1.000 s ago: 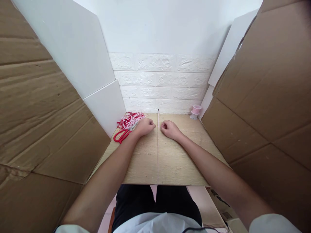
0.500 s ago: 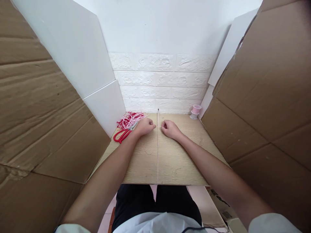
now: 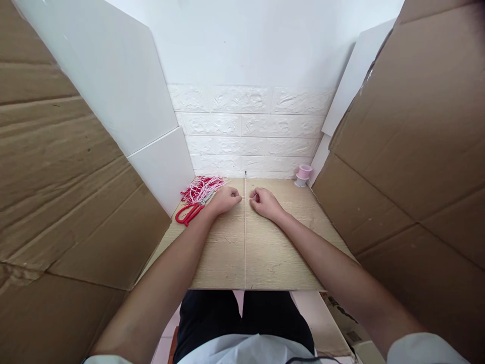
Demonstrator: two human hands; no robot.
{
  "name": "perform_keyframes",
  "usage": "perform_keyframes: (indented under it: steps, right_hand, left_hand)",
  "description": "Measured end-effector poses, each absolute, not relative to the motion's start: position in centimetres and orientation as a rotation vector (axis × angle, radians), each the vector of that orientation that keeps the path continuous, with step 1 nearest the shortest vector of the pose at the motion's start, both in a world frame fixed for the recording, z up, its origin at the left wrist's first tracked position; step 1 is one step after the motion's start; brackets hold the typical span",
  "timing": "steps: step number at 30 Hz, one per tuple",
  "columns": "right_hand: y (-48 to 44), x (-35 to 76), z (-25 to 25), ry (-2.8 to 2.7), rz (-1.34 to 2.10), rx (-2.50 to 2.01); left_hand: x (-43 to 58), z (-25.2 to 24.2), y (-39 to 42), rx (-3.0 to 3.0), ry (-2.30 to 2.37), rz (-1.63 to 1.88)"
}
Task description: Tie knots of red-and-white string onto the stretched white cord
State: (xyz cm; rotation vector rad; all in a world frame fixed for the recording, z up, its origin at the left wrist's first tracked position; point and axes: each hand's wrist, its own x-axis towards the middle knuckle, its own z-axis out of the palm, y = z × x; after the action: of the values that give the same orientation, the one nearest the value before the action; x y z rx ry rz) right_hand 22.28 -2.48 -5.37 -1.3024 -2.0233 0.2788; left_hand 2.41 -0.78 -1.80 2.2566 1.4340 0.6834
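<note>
A pale cord (image 3: 245, 242) runs straight down the middle of the wooden table from a small nail or hook (image 3: 245, 173) at the back to the front edge. Its upper part looks thicker, like knotted or braided work. My left hand (image 3: 227, 199) is closed in a pinch just left of the cord, on a thin pale thread that barely shows. On the other side, my right hand (image 3: 265, 203) is curled with thumb and finger close together near the cord; the thread at its fingertips is too fine to follow.
Red-handled scissors (image 3: 189, 213) lie beside my left forearm. Behind them is a heap of red and pink-white cords (image 3: 202, 188). Pink and white spools (image 3: 303, 174) stand stacked in the back right corner. Cardboard walls (image 3: 76, 167) flank the table, with a white brick-patterned wall behind.
The thread stretched between my hands across the cord no longer shows clearly. My right fingers have loosened slightly; both hands stay in nearly the same place. The view has shifted a little.
</note>
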Motion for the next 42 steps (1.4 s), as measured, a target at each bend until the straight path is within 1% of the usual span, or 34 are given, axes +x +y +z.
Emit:
perform_keyframes:
  steps: [7, 12, 18, 28, 42]
  right_hand:
    - [-2.8, 22.4, -4.9, -1.933, 0.26, -1.136]
    - [-3.4, 22.0, -4.3, -1.928, 0.375, -1.078]
    - [-3.3, 21.9, -4.7, -2.006, 0.527, -1.139]
    - [-3.2, 22.2, -4.6, -2.081, 0.29, -1.284]
    - [-3.8, 22.2, -4.6, -2.198, 0.282, -1.315]
  left_hand:
    - [2.6, -2.1, -0.7, 2.277, 1.436, 0.688]
    - [2.6, -2.4, -0.5, 2.263, 1.421, 0.718]
    - [2.7, -2.7, -0.4, 2.292, 1.461, 0.682]
    - [2.8, -2.2, -0.7, 2.302, 1.497, 0.647]
    - [3.0, -2.4, -0.7, 2.326, 1.511, 0.634]
